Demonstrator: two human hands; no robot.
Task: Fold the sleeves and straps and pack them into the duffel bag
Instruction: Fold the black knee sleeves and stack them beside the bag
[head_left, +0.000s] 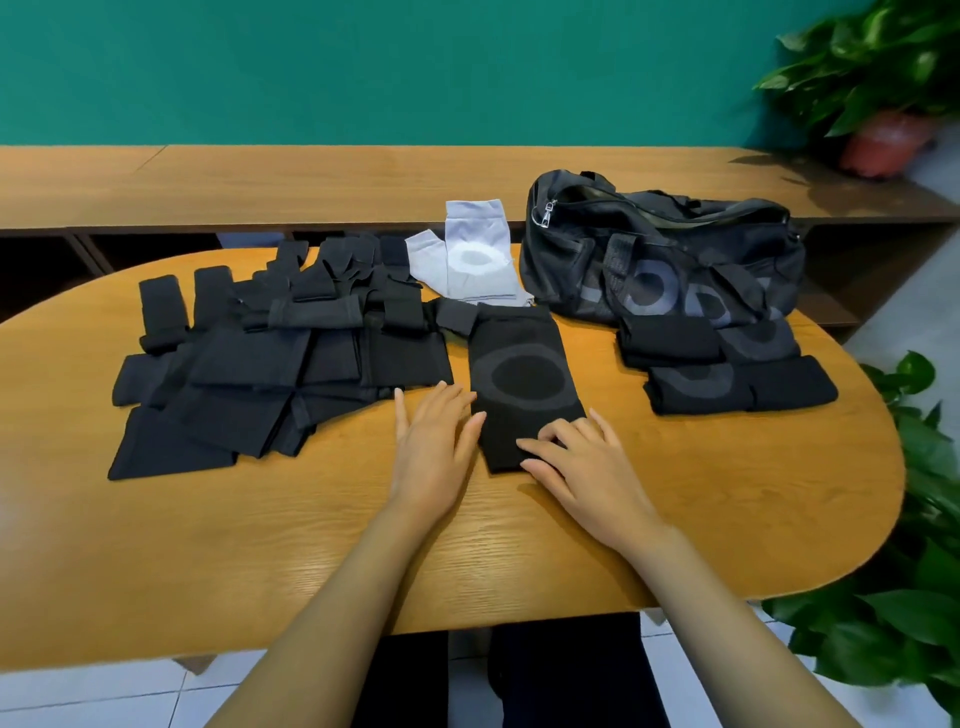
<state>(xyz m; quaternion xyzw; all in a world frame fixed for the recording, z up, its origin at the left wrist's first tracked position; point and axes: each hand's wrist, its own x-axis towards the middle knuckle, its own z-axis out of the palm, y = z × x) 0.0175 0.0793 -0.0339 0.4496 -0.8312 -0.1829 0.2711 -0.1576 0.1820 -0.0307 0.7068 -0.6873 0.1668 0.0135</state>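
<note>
At inspection, a black knee sleeve (522, 384) with a grey oval ring lay flat and unfolded on the wooden table (701, 499), directly in front of the person. The left hand (434, 434) was released, palm down on the table, with straight fingertips touching the sleeve's left edge. The right hand (584, 460) rested on the sleeve's near right corner with fingers bent; whether it gripped the cloth could not be determined. An unsorted pile of black sleeves and straps (270, 364) lay to the left. Two grey sleeves (478, 265) lay beyond the black sleeve. The black duffel bag (660, 260) sat at the far right, with folded sleeves (727, 369) stacked just before it.
</note>
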